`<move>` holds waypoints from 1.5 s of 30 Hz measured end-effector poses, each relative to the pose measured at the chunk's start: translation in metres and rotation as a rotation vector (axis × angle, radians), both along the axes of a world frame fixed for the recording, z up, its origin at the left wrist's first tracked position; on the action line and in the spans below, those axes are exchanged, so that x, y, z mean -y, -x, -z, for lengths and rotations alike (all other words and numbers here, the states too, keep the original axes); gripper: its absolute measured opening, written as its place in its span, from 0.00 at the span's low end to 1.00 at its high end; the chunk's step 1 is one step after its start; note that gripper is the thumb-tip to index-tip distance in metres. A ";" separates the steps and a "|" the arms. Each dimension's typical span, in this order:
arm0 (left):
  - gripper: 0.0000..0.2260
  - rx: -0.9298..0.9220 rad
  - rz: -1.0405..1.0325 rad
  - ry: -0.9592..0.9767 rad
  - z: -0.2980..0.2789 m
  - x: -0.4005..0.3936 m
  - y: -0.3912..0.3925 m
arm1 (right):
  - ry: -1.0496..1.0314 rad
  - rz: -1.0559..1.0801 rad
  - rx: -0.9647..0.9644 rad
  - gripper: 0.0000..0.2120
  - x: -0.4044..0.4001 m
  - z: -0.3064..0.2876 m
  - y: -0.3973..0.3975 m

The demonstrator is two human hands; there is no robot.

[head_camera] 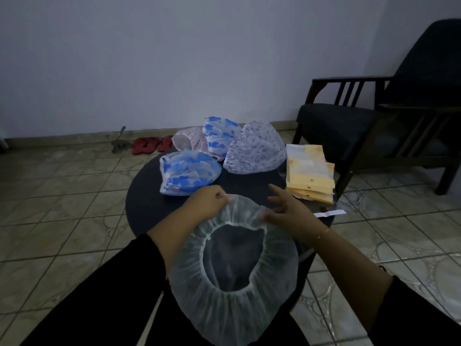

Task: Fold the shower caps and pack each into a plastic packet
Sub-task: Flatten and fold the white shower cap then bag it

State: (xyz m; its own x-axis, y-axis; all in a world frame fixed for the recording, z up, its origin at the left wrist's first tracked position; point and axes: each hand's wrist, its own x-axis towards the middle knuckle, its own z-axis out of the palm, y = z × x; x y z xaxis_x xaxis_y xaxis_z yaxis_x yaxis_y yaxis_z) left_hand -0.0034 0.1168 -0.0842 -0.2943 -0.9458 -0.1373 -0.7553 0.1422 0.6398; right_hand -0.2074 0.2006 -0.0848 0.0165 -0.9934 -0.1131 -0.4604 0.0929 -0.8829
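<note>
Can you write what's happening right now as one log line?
left hand: grips white shower cap rim | right hand: touches rim, fingers spread | stage: folding not begun | packets: stacked, untouched

I'm seeing a thin, translucent white shower cap [232,290], crinkled plastic with a gathered elastic rim. The counter [147,203] under it looks dark and matt. Packets [309,168] at the side are glossy plastic over pale yellow card. Floor tiles [62,208] shine slightly; the armchair [389,116] is dark wood with matt cloth cushions.
</note>
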 end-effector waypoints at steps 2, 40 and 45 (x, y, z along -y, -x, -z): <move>0.11 -0.047 -0.075 0.015 0.009 0.003 -0.011 | -0.036 0.159 0.004 0.31 -0.004 0.007 0.004; 0.39 0.632 0.188 -0.027 0.003 -0.050 -0.026 | -0.045 0.005 -0.966 0.32 -0.016 0.039 -0.030; 0.51 0.632 0.372 -0.049 0.023 -0.034 -0.049 | 0.257 -0.032 -1.011 0.25 -0.014 0.031 -0.032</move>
State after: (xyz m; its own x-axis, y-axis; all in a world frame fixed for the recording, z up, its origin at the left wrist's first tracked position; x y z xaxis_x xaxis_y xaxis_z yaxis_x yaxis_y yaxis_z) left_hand 0.0459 0.1508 -0.1072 -0.4452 -0.7872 -0.4267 -0.8896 0.4432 0.1104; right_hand -0.1754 0.2150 -0.1154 0.0587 -0.9904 0.1255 -0.9948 -0.0685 -0.0753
